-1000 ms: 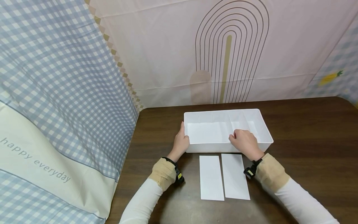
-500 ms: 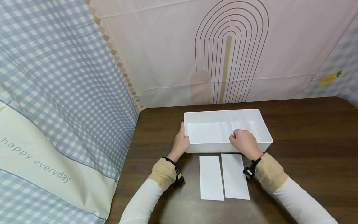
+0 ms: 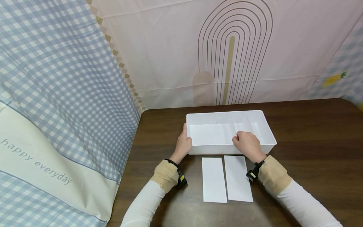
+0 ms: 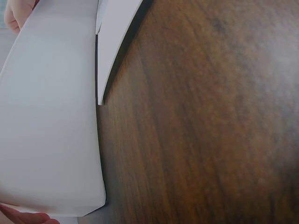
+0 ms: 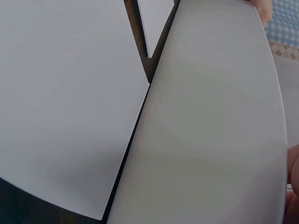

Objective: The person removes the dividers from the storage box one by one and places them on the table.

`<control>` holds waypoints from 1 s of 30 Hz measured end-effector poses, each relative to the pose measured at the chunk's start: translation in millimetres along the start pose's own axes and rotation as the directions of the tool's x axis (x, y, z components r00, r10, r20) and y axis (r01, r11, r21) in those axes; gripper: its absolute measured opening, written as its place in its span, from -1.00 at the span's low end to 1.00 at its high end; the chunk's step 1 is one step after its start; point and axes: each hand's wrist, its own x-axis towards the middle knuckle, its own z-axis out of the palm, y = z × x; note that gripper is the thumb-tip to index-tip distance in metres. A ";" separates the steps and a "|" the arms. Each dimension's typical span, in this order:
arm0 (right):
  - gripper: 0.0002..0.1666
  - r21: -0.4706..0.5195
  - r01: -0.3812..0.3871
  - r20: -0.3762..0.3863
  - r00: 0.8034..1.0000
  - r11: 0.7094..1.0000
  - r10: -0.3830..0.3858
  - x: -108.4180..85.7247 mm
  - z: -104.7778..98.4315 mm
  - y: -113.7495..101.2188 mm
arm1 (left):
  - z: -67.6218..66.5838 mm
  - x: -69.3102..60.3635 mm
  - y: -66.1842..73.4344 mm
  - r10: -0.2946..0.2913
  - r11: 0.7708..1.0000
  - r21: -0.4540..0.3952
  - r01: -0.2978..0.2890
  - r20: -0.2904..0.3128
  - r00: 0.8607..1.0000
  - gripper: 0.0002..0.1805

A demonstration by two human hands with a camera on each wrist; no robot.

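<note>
A white divided box sits on the brown table. My left hand grips its left end, the thumb at the near corner and the fingers along the side. In the left wrist view, fingertips show at the box end. My right hand reaches over the near wall with curled fingers and seems to pinch a white divider inside; the hand hides most of the contact. In the right wrist view, parts of fingers show past the rim.
Two white flat panels, a left one and a right one, lie side by side in front of the box. A patterned curtain hangs behind the wooden table. A checked cloth hangs at the left.
The right wrist shifted very slightly to the left about half a second ago. Both hands, the box and the panels otherwise stay in place.
</note>
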 end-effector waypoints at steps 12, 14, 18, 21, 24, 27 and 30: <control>-0.63 0.006 0.013 -0.037 0.999 1.000 -0.013 0.0 0.6 0.9 | -0.2 -0.1 0.6 0.013 1.000 -0.006 -0.013 -0.001 1.000 -0.28; -0.63 0.009 0.015 -0.040 0.999 1.000 -0.014 -0.3 0.4 1.0 | -0.1 -0.2 0.5 0.013 1.000 -0.006 -0.013 -0.002 1.000 -0.28; -0.62 0.022 0.021 -0.048 0.999 1.000 -0.020 -0.8 0.2 1.0 | 0.3 -0.3 0.3 0.014 1.000 -0.008 -0.014 -0.003 1.000 -0.27; -0.61 0.031 0.028 -0.063 0.998 0.999 -0.026 -0.5 0.5 0.6 | 0.5 -0.3 -0.2 0.009 1.000 -0.012 -0.009 -0.002 1.000 -0.27; -0.61 0.038 0.036 -0.080 0.996 0.999 -0.033 -0.2 0.8 0.5 | 0.7 0.0 -0.7 0.006 1.000 -0.013 -0.006 -0.001 1.000 -0.27; -0.61 0.039 0.038 -0.090 0.995 0.999 -0.035 -0.1 1.3 0.8 | 0.8 -0.1 -0.6 0.006 1.000 -0.017 -0.006 -0.001 1.000 -0.27; -0.61 0.040 0.040 -0.101 0.994 0.998 -0.035 -0.1 1.4 0.9 | 0.7 -0.1 -0.4 0.007 1.000 -0.019 -0.007 -0.002 1.000 -0.28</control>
